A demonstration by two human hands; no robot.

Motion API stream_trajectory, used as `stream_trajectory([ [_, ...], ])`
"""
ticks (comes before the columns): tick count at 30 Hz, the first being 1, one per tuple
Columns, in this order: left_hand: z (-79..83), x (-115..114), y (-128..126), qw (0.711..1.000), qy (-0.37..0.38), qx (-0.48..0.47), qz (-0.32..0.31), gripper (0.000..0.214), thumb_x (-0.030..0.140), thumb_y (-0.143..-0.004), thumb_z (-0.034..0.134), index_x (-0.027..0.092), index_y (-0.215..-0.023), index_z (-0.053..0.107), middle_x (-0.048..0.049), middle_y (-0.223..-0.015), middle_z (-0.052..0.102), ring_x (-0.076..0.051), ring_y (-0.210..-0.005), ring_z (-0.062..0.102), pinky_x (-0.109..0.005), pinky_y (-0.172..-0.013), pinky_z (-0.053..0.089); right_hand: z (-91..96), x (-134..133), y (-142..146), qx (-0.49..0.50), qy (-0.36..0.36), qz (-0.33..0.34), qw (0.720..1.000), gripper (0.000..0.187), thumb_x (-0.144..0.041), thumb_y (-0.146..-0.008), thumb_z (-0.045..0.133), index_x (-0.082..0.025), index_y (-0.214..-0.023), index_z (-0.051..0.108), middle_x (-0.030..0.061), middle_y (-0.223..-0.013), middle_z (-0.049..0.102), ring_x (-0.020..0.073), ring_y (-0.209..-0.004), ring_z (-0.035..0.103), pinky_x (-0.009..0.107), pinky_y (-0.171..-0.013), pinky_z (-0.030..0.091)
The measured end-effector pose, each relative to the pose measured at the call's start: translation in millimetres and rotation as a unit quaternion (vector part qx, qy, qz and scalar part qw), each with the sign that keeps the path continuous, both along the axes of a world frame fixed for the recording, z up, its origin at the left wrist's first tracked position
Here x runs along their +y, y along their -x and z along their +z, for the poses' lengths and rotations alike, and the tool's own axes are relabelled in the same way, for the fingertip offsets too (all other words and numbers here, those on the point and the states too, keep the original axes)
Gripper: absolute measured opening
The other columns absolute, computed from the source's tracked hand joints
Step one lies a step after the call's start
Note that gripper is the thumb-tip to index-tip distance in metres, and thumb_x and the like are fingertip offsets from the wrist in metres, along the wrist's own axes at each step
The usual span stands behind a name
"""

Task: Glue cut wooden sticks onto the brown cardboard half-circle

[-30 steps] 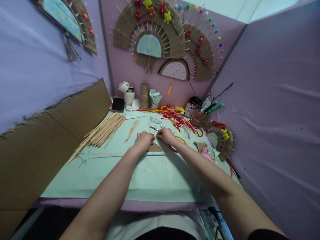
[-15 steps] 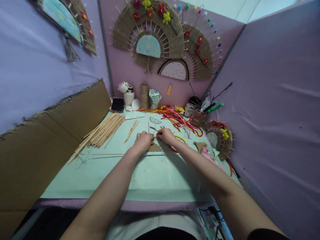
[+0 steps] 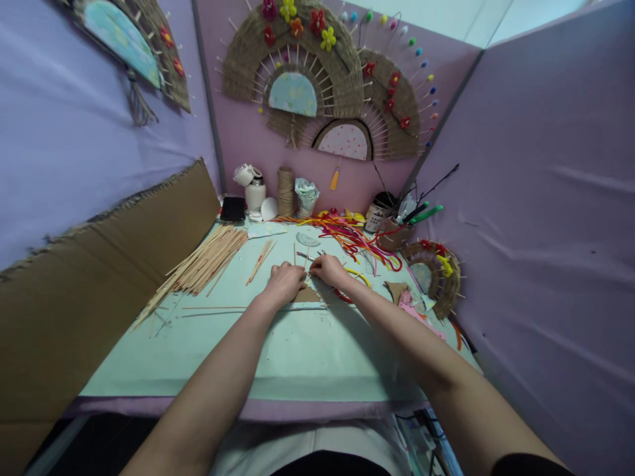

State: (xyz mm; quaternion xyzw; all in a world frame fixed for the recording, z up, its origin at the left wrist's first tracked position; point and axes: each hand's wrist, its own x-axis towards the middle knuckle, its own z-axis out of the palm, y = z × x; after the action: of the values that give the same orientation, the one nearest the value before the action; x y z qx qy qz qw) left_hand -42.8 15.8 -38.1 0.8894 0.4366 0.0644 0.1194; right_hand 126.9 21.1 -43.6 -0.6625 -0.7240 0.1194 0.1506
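My left hand (image 3: 284, 281) rests knuckles-up on a small brown cardboard piece (image 3: 307, 295) lying on the pale green table (image 3: 297, 350). Its fingers are curled and pressed down on the cardboard. My right hand (image 3: 328, 268) sits just to the right, fingertips pinched together and meeting the left hand's fingers. A thin wooden stick (image 3: 306, 258) rises from between the two hands; what the pinch holds is too small to name. A long thin stick (image 3: 248, 307) lies across the table below the left hand.
A bundle of wooden sticks (image 3: 206, 259) fans out at left beside a cardboard sheet (image 3: 99, 277). Coloured pipe cleaners (image 3: 354, 238), a twine spool (image 3: 286, 190), a white cup (image 3: 256, 192) and a pen holder (image 3: 397, 228) stand at the back. A woven fan (image 3: 436, 274) lies at right.
Both hands stay in the same spot over the cardboard piece. Only the view has shifted slightly.
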Motion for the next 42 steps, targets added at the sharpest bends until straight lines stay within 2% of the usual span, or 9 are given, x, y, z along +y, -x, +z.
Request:
stream_trajectory([
  [16, 0.1, -1.0, -0.9, 1.000, -0.005, 0.003, 0.008, 0.011, 0.028, -0.087, 0.058, 0.023, -0.089, 0.067, -0.0054, -0.115, 0.069, -0.030, -0.115, 0.050, -0.045, -0.091, 0.035, -0.8, 1.0, 1.0, 0.006, 0.002, 0.003, 1.000, 0.012, -0.021, -0.083, 0.068, -0.021, -0.087, 0.079, 0.0030, -0.084, 0.077, 0.0158, -0.081, 0.067, 0.021, -0.072, 0.044],
  [26, 0.4, -1.8, -0.7, 1.000, -0.011, -0.009, 0.010, 0.018, 0.028, -0.086, 0.059, 0.025, -0.101, 0.069, -0.0073, -0.119, 0.068, -0.031, -0.116, 0.050, -0.046, -0.094, 0.035, 0.1, 0.4, 0.6, 0.005, 0.004, 0.006, 1.000, 0.012, -0.020, -0.083, 0.067, -0.021, -0.086, 0.078, 0.0024, -0.085, 0.077, 0.0150, -0.081, 0.067, 0.020, -0.071, 0.043],
  [32, -3.8, 1.9, -1.8, 1.000, -0.016, -0.027, 0.001, 0.026, 0.026, -0.086, 0.060, 0.031, -0.110, 0.069, -0.0050, -0.125, 0.066, -0.031, -0.118, 0.049, -0.046, -0.093, 0.034, 0.6, -0.5, 0.5, 0.003, 0.003, 0.003, 1.000, 0.014, -0.021, -0.084, 0.066, -0.021, -0.089, 0.079, 0.0034, -0.085, 0.077, 0.0157, -0.080, 0.067, 0.021, -0.073, 0.044],
  [38, -4.6, 1.9, -2.2, 0.999, -0.020, -0.024, -0.014, 0.022, 0.027, -0.088, 0.057, 0.031, -0.102, 0.073, -0.0047, -0.124, 0.065, -0.030, -0.118, 0.048, -0.043, -0.091, 0.034, 0.6, -1.3, 0.4, 0.005, 0.002, 0.003, 1.000, 0.016, -0.019, -0.082, 0.065, -0.021, -0.089, 0.079, 0.0030, -0.086, 0.077, 0.0156, -0.082, 0.067, 0.021, -0.073, 0.044],
  [42, -2.2, -0.8, -1.2, 1.000, -0.017, -0.021, -0.015, 0.023, 0.028, -0.088, 0.057, 0.031, -0.103, 0.074, -0.0061, -0.125, 0.062, -0.030, -0.118, 0.047, -0.043, -0.091, 0.035, -0.3, -0.2, 0.1, 0.008, 0.003, 0.006, 1.000, 0.015, -0.019, -0.081, 0.065, -0.021, -0.088, 0.079, 0.0028, -0.085, 0.077, 0.0151, -0.081, 0.067, 0.020, -0.072, 0.044],
])
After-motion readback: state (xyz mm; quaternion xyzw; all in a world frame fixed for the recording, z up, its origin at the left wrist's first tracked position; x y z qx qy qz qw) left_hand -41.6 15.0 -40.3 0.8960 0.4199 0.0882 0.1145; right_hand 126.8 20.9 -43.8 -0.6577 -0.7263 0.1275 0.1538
